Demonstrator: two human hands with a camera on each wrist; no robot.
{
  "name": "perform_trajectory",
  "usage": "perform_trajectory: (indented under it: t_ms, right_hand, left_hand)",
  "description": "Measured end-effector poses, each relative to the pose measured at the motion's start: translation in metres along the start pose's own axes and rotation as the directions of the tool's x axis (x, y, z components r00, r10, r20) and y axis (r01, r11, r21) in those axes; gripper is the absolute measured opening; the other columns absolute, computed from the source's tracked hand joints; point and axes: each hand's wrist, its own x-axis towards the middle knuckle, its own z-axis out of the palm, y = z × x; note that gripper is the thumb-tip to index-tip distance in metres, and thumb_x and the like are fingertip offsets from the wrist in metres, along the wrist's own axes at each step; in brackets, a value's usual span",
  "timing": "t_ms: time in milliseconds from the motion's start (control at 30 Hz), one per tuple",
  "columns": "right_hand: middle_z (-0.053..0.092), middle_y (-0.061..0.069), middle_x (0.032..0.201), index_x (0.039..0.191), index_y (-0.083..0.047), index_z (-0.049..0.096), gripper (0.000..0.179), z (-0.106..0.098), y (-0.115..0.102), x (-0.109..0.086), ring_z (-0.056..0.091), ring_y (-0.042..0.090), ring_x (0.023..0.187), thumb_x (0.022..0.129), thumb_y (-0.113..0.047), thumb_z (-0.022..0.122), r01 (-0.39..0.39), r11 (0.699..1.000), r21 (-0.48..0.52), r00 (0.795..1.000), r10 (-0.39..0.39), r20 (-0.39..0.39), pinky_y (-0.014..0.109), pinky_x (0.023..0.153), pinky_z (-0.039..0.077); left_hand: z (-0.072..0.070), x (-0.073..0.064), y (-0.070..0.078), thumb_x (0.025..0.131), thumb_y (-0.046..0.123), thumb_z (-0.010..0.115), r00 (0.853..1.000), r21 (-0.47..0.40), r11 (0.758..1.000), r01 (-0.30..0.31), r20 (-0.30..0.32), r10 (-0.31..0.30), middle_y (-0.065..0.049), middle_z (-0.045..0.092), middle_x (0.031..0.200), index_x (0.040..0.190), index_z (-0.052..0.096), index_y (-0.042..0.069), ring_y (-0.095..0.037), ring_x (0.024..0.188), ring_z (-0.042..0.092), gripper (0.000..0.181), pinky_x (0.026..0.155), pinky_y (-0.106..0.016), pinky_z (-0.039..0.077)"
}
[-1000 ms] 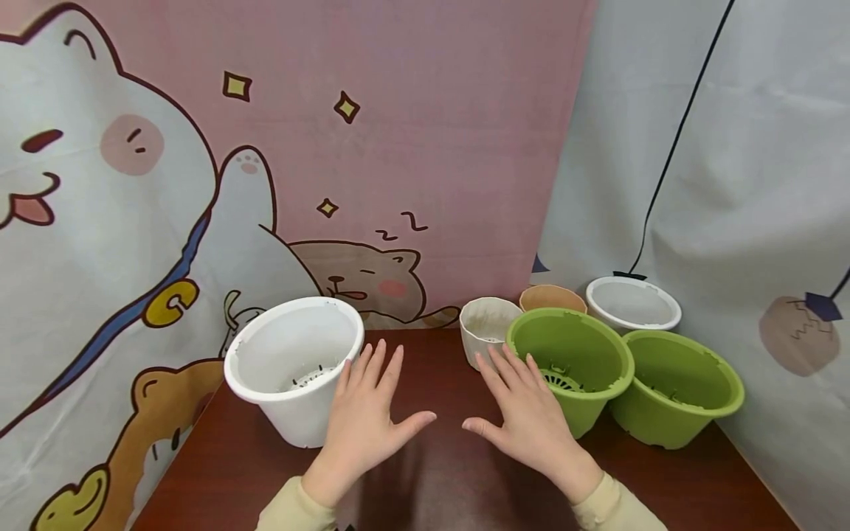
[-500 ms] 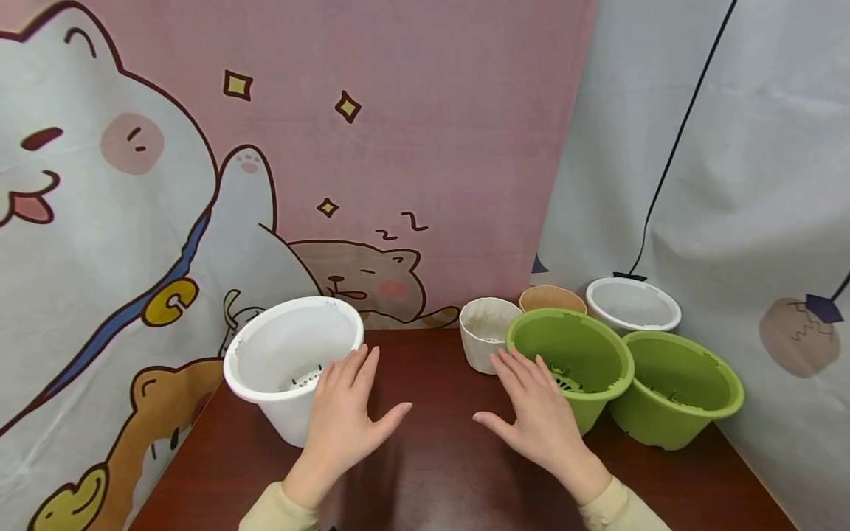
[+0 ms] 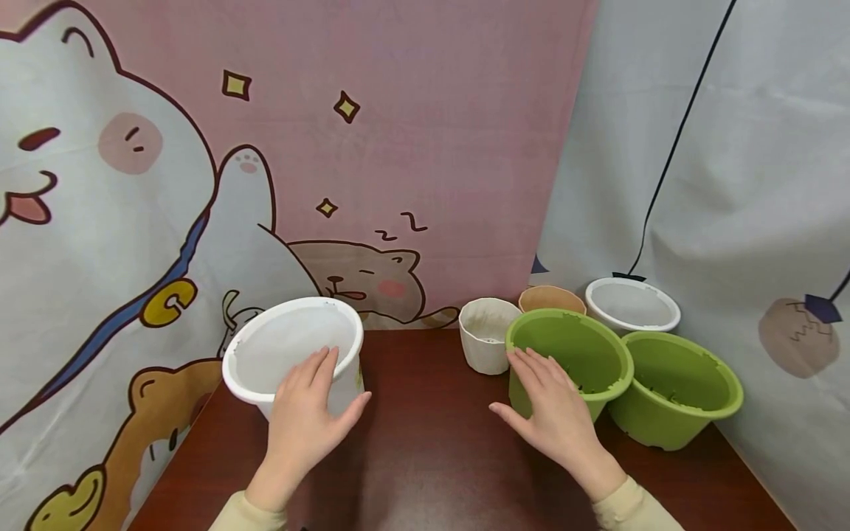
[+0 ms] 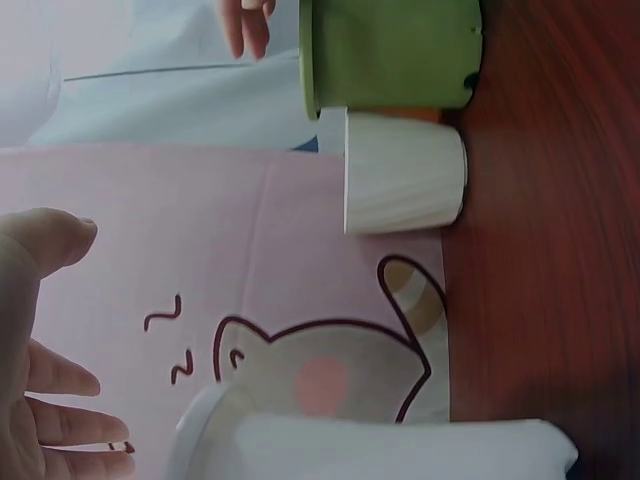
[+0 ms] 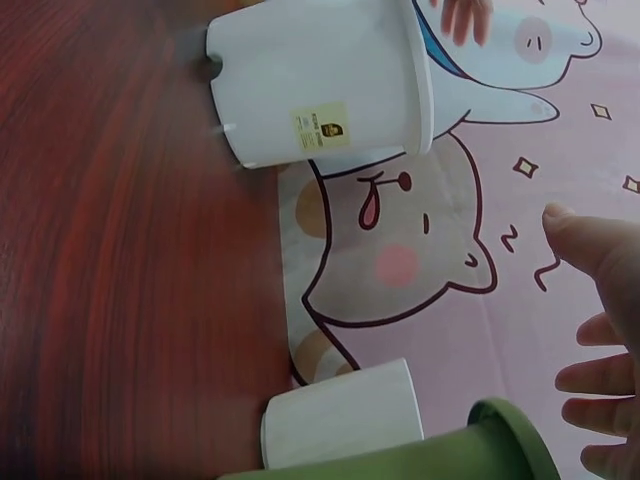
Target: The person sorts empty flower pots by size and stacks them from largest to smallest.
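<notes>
My left hand [image 3: 305,420] hovers at the near side of a large white plastic flower pot [image 3: 285,335], its fingers fairly straight and the thumb spread. Part of that pot's front is hidden behind it. Over on the right, my right hand [image 3: 556,420] is held in front of a green flower pot [image 3: 574,335], fingers extended and thumb pointing inward. Both wrist views show the fingers in the air above rim height: left fingers [image 4: 65,425], right fingers [image 5: 600,390]. Neither hand holds anything. A label [image 5: 322,127] shows on the white pot's side.
A second green pot [image 3: 677,428] stands at the right. Behind are a small cream pot [image 3: 481,354], an orange-brown pot [image 3: 551,297] and another white pot [image 3: 634,310]. The dark red-brown table [image 3: 425,442] meets cartoon-printed cloth [image 3: 425,147] at back and sides.
My hands have moved apart: the left shifted left in front of the white pot, the right slightly right in front of the green pot. The pots have stayed put.
</notes>
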Motion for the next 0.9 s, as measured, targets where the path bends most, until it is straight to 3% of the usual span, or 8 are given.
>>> perform_trajectory:
  t_ms: [433, 900]
  right_hand:
    - [0.06, 0.018, 0.13, 0.134, 0.0, 0.058, 0.075, -0.007, 0.014, -0.001, 0.053, 0.037, 0.123, 0.077, -0.043, 0.08, -0.047, 0.999, -0.011, 0.999, 0.047, -0.012, 0.054, 0.103, 0.042]
    - [0.063, 0.02, 0.123, 0.137, 0.0, 0.055, 0.074, -0.023, 0.033, 0.001, 0.055, 0.04, 0.114, 0.079, -0.04, 0.08, -0.124, 0.992, -0.013, 0.992, 0.124, 0.005, 0.053, 0.098, 0.043]
  left_hand:
    - [-0.02, -0.004, -0.028, 0.082, 0.047, 0.066, 0.998, 0.021, 0.999, 0.025, -0.058, -0.023, -0.022, 0.066, 0.112, 0.125, 0.06, -0.004, -0.043, 0.098, 0.062, 0.067, 0.083, -0.058, 0.05]
    - [-0.043, 0.0, -0.049, 0.079, 0.032, 0.078, 0.983, 0.066, 0.981, 0.184, -0.02, -0.183, -0.028, 0.064, 0.115, 0.125, 0.06, -0.006, -0.047, 0.102, 0.061, 0.062, 0.08, -0.064, 0.05]
